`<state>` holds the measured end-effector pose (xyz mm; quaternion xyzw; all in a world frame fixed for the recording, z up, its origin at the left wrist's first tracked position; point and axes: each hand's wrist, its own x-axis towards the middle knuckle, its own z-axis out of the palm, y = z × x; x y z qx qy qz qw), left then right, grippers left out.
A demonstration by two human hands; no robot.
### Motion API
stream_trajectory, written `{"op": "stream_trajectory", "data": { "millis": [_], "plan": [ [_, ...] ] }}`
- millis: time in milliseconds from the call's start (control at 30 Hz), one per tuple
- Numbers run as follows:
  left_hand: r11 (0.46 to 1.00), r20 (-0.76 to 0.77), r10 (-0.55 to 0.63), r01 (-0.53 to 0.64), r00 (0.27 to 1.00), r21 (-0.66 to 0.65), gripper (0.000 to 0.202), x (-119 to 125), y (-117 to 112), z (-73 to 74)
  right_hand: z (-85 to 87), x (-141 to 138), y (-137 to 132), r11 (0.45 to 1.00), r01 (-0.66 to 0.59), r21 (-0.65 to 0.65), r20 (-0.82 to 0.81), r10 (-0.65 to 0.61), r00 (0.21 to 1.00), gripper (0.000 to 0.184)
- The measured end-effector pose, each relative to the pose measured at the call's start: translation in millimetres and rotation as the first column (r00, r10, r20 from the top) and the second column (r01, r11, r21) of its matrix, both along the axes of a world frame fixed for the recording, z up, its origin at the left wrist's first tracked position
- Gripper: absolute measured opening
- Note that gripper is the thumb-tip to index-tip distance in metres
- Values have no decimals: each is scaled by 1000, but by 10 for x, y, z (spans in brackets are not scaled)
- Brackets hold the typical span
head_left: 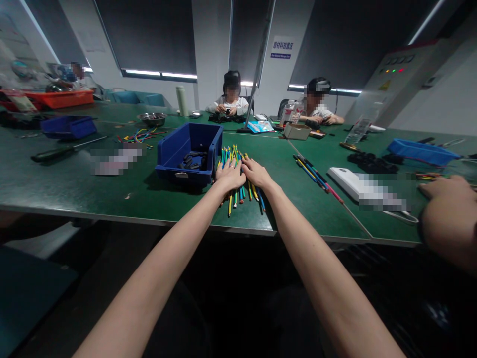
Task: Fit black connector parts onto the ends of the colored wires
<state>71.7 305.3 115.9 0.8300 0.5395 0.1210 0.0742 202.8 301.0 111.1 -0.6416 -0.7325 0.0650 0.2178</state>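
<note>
A bundle of short coloured wires (235,198) in yellow, green and blue lies on the green table, just right of a blue bin. My left hand (230,175) rests on the bundle's left part, palm down with its fingers stretched out. Beside it, my right hand (257,173) lies over the right part, fingers extended and thumb close to the left hand. Both hands hide the middle of the bundle. Small black pieces (194,160) lie inside the blue bin (186,176), whose right wall is close to my left hand.
A screwdriver (55,153), loose coloured wires (141,135) and a metal bowl (152,119) are at left. More wires (316,174) and a white power bank (346,184) lie at right. A neighbour's arm (449,209) reaches in at far right. Two people sit opposite.
</note>
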Motion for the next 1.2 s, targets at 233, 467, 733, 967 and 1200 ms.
{"op": "stream_trajectory", "data": {
  "millis": [233,467,733,967,1200],
  "plan": [
    [999,-17,21,-22,1000,-35,65,-5,-40,76,12,7,-27,988,-128,-89,44,132,990,55],
    [1000,10,-26,26,1000,-6,55,-45,59,0,-20,-13,7,996,-3,-85,80,10,997,53],
    [1000,22,30,-30,999,-8,52,-39,21,40,-3,-2,32,995,40,-89,40,-36,999,54],
    [998,32,55,-54,998,-29,60,-39,7,53,-24,64,112,995,-14,-100,-15,12,1000,49],
    [999,28,43,-44,999,31,52,-49,54,-39,-31,48,59,994,-25,-105,-4,25,1000,50]
  ]
}}
